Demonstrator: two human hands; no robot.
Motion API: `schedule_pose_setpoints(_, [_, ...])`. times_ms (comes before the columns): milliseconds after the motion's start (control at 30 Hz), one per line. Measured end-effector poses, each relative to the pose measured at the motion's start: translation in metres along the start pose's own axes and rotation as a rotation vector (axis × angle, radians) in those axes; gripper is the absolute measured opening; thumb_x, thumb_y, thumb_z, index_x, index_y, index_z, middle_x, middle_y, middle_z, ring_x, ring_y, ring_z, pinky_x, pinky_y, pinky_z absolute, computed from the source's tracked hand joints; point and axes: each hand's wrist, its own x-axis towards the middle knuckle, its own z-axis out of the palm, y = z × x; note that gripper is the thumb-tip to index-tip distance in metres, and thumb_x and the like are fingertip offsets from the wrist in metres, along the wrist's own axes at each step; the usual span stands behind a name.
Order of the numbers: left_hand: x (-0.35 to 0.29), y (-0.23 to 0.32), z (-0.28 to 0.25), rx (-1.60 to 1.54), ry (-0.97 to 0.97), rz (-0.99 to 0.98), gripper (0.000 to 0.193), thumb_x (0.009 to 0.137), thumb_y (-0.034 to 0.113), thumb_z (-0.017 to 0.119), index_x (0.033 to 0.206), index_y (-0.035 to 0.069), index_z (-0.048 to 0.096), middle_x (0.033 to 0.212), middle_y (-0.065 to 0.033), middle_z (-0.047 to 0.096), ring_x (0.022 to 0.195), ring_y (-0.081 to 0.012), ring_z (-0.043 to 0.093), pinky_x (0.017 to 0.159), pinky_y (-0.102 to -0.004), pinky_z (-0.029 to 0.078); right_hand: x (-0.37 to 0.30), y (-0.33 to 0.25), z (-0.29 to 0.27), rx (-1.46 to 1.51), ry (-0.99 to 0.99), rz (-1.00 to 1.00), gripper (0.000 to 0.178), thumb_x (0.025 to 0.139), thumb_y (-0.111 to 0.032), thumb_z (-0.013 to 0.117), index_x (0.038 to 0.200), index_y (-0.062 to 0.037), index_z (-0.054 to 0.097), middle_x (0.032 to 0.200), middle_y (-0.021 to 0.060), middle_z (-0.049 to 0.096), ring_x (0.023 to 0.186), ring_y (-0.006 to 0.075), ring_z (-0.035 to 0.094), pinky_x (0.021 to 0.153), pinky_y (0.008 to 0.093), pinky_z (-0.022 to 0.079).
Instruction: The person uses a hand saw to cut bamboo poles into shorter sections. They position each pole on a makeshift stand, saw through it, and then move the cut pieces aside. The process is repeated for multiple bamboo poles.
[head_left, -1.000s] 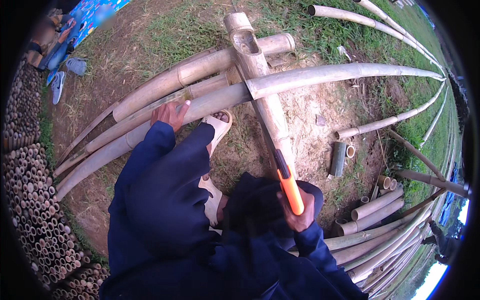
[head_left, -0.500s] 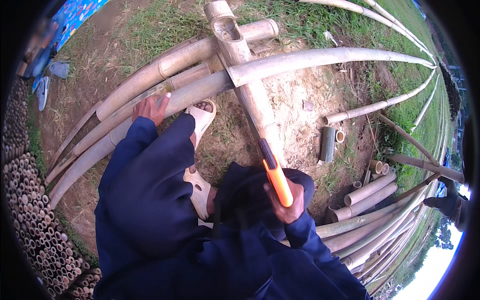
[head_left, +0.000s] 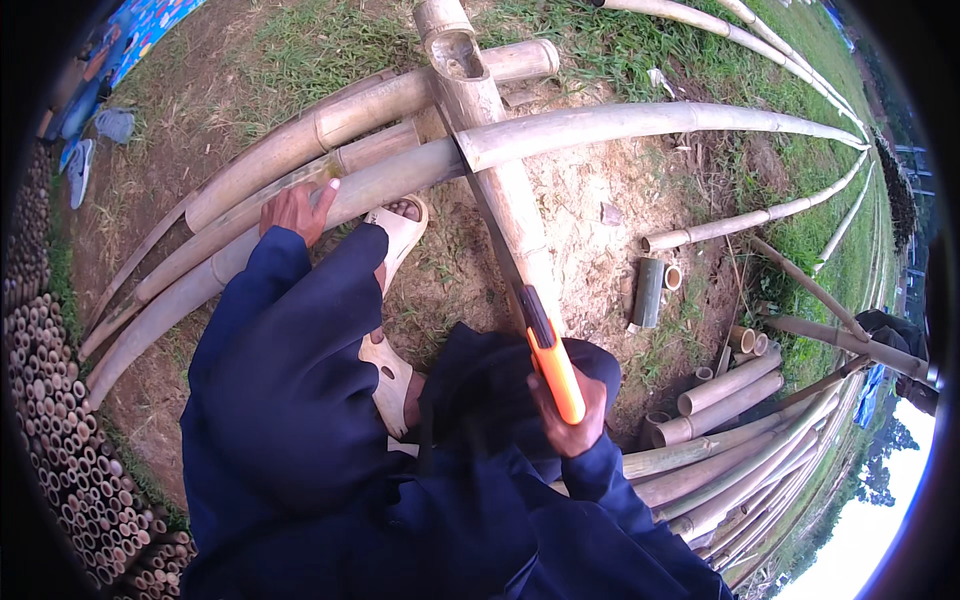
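My right hand (head_left: 575, 400) is closed round the orange handle of a hand saw (head_left: 548, 345). Its long dark blade (head_left: 497, 235) reaches away from me and crosses a long bamboo pole (head_left: 400, 178) at a cut. Left of the cut, my left hand (head_left: 298, 210) bears on the pole, fingers bent over it and thumb stretched along it. The pole lies across a thicker bamboo log (head_left: 520, 215) with a notch hollowed near its far end. How deep the blade sits in the pole is hidden.
More bamboo poles (head_left: 350, 115) lie beyond my left hand. Cut bamboo pieces (head_left: 735, 385) and long poles are stacked at the right. Many bamboo ends (head_left: 70, 430) make a pile at the far left. My sandalled foot (head_left: 398, 235) is just below the pole. A shoe (head_left: 80, 175) shows at the upper left.
The saw has come slightly toward me, its blade still across the pole. My left hand keeps its place. The view has shifted a little, and a dark shape at the right edge has moved up.
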Motion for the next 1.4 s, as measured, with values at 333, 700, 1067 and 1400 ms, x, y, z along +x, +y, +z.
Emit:
schedule_pose_setpoints(333, [0.014,0.009,-0.001,-0.043,-0.073,0.024,0.073,0.098,0.071,0.047,0.127,0.009,0.073,0.122,-0.0293,0.069,0.119,-0.0426,0.064,0.107,-0.0525,0.044,0.120,0.024,0.062,0.105,0.073,-0.072,0.018,0.092,-0.011,0.075,0.085,0.0028,0.066,0.063,0.0149,0.060,0.052,0.0225,0.055,0.056,0.0381,0.047])
schedule_pose_setpoints(700, [0.019,0.019,0.005,-0.050,-0.121,0.049,0.075,0.099,0.070,0.046,0.126,0.006,0.073,0.125,-0.0294,0.068,0.122,-0.0432,0.063,0.107,-0.0524,0.044,0.109,0.033,0.050,0.106,0.086,0.018,0.020,0.093,-0.012,0.074,0.085,0.0044,0.066,0.063,0.0165,0.061,0.053,0.0209,0.058,0.055,0.0380,0.047])
schedule_pose_setpoints(1067, [0.015,0.009,-0.002,-0.027,-0.094,0.045,0.076,0.099,0.071,0.045,0.123,0.005,0.074,0.122,-0.0292,0.069,0.119,-0.0440,0.064,0.105,-0.0521,0.046,-0.034,0.024,0.003,-0.055,0.040,0.009,0.028,0.092,-0.006,0.072,0.119,0.0031,0.072,0.088,0.0147,0.076,0.078,0.0254,0.076,0.074,0.0329,0.057])
schedule_pose_setpoints(1400, [0.012,0.012,-0.003,-0.033,-0.066,0.032,0.076,0.098,0.071,0.047,0.123,0.005,0.073,0.119,-0.0298,0.070,0.117,-0.0454,0.064,0.104,-0.0521,0.047,0.050,0.027,0.029,0.015,0.048,-0.006,0.017,0.092,-0.009,0.074,0.105,0.0031,0.073,0.078,0.0159,0.072,0.069,0.0259,0.073,0.066,0.0350,0.055])
